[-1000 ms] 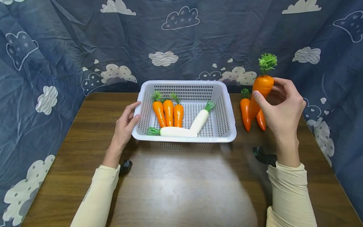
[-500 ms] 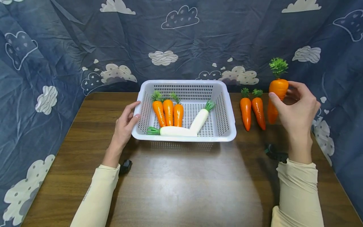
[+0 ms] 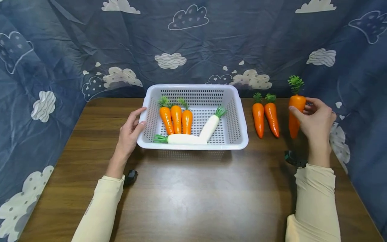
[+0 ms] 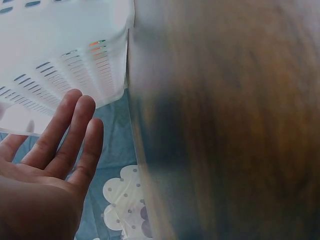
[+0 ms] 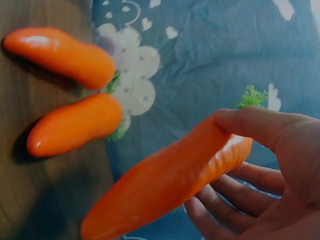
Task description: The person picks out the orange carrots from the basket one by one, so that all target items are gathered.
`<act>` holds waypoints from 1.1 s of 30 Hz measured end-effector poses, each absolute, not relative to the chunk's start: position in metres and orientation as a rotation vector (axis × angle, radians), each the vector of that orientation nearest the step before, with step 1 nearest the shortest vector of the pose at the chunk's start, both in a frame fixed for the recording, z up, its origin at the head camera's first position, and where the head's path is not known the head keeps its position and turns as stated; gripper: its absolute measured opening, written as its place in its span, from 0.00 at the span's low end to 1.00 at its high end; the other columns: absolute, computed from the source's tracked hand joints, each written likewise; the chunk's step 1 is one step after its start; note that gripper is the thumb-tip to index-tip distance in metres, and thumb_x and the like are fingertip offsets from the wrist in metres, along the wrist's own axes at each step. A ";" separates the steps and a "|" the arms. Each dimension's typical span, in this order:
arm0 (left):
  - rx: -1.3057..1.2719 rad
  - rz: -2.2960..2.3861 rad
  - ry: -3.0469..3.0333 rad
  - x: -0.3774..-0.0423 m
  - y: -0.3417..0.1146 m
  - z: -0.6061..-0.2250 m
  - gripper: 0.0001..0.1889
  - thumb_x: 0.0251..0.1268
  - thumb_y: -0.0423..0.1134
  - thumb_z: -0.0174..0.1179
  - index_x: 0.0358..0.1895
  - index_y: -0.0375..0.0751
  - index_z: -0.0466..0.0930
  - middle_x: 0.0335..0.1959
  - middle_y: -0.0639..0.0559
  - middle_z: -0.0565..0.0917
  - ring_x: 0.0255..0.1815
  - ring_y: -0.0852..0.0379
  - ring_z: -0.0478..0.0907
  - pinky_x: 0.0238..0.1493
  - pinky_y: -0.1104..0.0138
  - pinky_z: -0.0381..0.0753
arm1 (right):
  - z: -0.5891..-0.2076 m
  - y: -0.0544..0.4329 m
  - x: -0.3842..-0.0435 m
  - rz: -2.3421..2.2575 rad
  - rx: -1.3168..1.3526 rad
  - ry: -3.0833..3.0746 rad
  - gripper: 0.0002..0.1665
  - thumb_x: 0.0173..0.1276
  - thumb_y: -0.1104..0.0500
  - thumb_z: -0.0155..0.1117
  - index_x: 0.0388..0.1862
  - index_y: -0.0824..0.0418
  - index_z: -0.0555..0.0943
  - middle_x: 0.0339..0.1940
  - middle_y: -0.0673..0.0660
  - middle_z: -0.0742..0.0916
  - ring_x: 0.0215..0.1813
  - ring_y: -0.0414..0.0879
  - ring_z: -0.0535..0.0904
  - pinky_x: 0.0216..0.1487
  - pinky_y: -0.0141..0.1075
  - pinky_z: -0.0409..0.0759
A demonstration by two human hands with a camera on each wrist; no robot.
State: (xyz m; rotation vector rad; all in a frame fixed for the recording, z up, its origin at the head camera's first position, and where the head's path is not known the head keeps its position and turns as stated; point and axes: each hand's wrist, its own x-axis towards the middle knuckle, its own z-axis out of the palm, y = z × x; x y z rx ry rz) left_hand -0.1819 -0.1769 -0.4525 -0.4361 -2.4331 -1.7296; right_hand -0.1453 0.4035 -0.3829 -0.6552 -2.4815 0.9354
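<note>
In the head view my right hand (image 3: 315, 119) pinches an orange carrot (image 3: 296, 103) near its leafy green top, thumb on one side and fingers on the other. The carrot is upright, tip downward; whether the tip touches the table I cannot tell. To its left two carrots lie side by side, the nearer carrot (image 3: 271, 117) and the farther carrot (image 3: 258, 119). My left hand (image 3: 129, 134) rests against the left side of a white plastic basket (image 3: 193, 147). In the left wrist view its fingers (image 4: 75, 135) are extended alongside the perforated wall.
Inside the basket several vegetables lie: three carrots (image 3: 176, 117) in a row at the left, a white radish (image 3: 210, 127) slanting at the right and another white radish (image 3: 184, 139) along the front. Behind the wooden table (image 3: 193, 195) hangs a blue cloud-patterned cloth (image 3: 139, 50).
My right hand carried the carrot right, away from over the two table carrots, then lowered it toward the table. My left hand stays at the basket. The head view has shifted slightly.
</note>
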 end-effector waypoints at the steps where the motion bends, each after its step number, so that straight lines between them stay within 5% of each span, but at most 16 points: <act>1: -0.434 -1.728 -2.436 -0.182 -0.177 -0.453 0.26 0.82 0.40 0.53 0.79 0.57 0.68 0.58 0.33 0.87 0.49 0.34 0.88 0.38 0.73 0.87 | -0.386 0.407 -0.146 0.931 -0.646 -2.487 0.42 0.68 0.37 0.73 0.73 0.60 0.78 0.63 0.70 0.86 0.34 0.18 0.68 0.73 0.48 0.49; 9: -0.432 -1.731 -2.449 -0.181 -0.176 -0.451 0.26 0.83 0.41 0.53 0.80 0.57 0.67 0.61 0.33 0.86 0.51 0.32 0.87 0.38 0.73 0.87 | -0.406 0.424 -0.154 0.937 -0.602 -2.547 0.43 0.70 0.40 0.72 0.74 0.64 0.76 0.63 0.71 0.86 0.33 0.18 0.68 0.75 0.50 0.56; 13: -0.432 -1.735 -2.453 -0.180 -0.177 -0.451 0.26 0.83 0.41 0.52 0.80 0.57 0.67 0.62 0.34 0.85 0.52 0.32 0.87 0.38 0.73 0.87 | -0.412 0.430 -0.159 0.900 -0.578 -2.621 0.44 0.71 0.41 0.71 0.73 0.70 0.75 0.61 0.76 0.85 0.51 0.45 0.83 0.79 0.58 0.49; 17: -0.435 -1.731 -2.451 -0.179 -0.178 -0.451 0.26 0.83 0.41 0.52 0.80 0.57 0.67 0.60 0.33 0.86 0.48 0.47 0.90 0.37 0.72 0.87 | -0.418 0.437 -0.166 0.892 -0.567 -2.666 0.44 0.72 0.42 0.71 0.71 0.74 0.75 0.60 0.79 0.84 0.67 0.71 0.76 0.83 0.65 0.33; 22: -0.442 -1.735 -2.444 -0.178 -0.178 -0.451 0.26 0.83 0.40 0.53 0.80 0.55 0.67 0.59 0.32 0.86 0.43 0.68 0.88 0.36 0.72 0.87 | -0.426 0.446 -0.174 0.857 -0.570 -2.682 0.44 0.71 0.41 0.72 0.68 0.76 0.76 0.58 0.78 0.84 0.65 0.70 0.75 0.80 0.63 0.45; 33: -0.426 -1.717 -2.468 -0.175 -0.177 -0.448 0.26 0.84 0.41 0.52 0.80 0.57 0.66 0.61 0.32 0.85 0.44 0.69 0.88 0.36 0.71 0.87 | -0.436 0.450 -0.180 0.870 -0.675 -2.723 0.44 0.71 0.40 0.70 0.67 0.76 0.75 0.59 0.79 0.83 0.71 0.75 0.65 0.72 0.64 0.60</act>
